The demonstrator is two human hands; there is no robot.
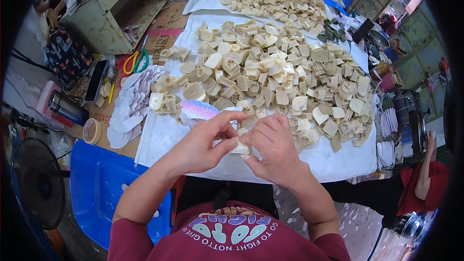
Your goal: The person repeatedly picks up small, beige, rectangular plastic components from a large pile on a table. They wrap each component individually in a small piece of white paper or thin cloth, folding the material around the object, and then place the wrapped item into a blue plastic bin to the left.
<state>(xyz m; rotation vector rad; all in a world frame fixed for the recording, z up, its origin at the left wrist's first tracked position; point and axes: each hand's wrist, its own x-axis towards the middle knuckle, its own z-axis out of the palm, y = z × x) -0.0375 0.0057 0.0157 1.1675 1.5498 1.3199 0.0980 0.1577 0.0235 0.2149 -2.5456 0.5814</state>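
Left hand and right hand together pinch a small cream piece over the white-covered surface, nearer than the heap. Its long axis seems to run left-right; fingers hide which way it points.

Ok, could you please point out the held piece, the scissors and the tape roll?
Held piece (241, 149): head view, pale exposed face.
Scissors (141, 49): head view, near the pivot.
Tape roll (98, 132): head view, right side of the ring.
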